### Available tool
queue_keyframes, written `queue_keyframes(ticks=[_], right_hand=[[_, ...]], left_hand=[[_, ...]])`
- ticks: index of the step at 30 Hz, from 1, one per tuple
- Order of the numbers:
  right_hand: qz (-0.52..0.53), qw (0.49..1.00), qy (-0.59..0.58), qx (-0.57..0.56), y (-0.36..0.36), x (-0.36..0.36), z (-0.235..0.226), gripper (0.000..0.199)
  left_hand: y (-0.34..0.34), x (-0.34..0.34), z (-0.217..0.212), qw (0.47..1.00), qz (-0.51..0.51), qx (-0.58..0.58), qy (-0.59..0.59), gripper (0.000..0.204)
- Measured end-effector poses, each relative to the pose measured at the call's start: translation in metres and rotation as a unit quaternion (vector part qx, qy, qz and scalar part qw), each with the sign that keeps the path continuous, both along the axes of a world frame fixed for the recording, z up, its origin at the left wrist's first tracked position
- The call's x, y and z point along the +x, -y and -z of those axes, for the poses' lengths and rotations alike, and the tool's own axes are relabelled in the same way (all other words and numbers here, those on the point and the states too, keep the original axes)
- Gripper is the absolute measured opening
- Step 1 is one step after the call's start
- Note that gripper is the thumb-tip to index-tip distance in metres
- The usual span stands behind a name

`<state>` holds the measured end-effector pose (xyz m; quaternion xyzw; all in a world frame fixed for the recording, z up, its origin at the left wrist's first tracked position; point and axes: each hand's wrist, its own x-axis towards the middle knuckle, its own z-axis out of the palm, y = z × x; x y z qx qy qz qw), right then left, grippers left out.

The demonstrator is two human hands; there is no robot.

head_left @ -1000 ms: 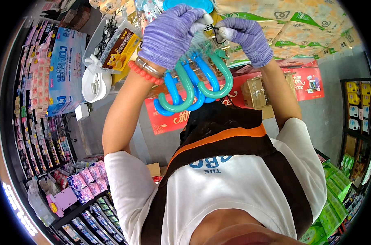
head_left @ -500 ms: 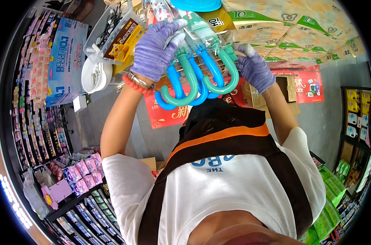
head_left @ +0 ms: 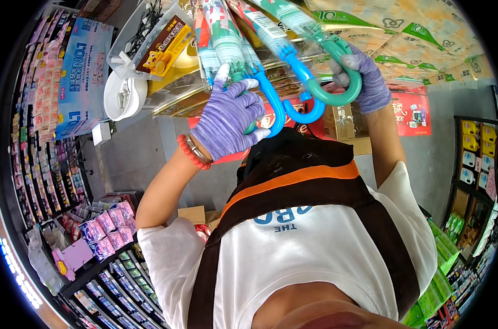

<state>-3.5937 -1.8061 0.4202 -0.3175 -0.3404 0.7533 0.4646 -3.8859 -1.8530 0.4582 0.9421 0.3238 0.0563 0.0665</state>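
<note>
Several furled children's umbrellas with hooked handles lie fanned out at the top of the view. My left hand (head_left: 227,118), in a purple knitted glove, is closed around the handle of a green-handled umbrella (head_left: 224,41); the palm hides most of that hook. My right hand (head_left: 369,82), gloved alike, grips another green umbrella handle (head_left: 341,97) at the right. Between the hands hang blue umbrella handles (head_left: 273,101), one hook partly behind the right green handle. The umbrellas' canopies are patterned in pale green, red and white, with clear plastic over some.
At upper left stand a clear bin (head_left: 144,41) with black cables and a white tub (head_left: 125,98). Stacked tissue packs (head_left: 402,33) fill the upper right. Below them is an open cardboard box (head_left: 342,123). Stocked shelves (head_left: 46,109) line the left; more shelving (head_left: 473,164) stands right.
The bunched umbrellas have spread apart. My left hand has come down from the canopies onto a green handle. My right hand has moved rightward and slightly up, with the other green handle.
</note>
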Motion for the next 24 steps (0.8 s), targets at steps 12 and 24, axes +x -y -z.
queue_keyframes(ticks=[12, 24], right_hand=[[-0.030, 0.999, -0.034, -0.022, -0.016, 0.034, 0.046, 0.044], [0.023, 0.984, 0.174, 0.038, 0.011, 0.025, 0.022, 0.073]], left_hand=[[-0.004, 0.004, -0.011, 0.999, -0.001, -0.019, -0.032, 0.035], [0.004, 0.001, -0.023, 0.997, 0.057, -0.014, 0.053, 0.027]])
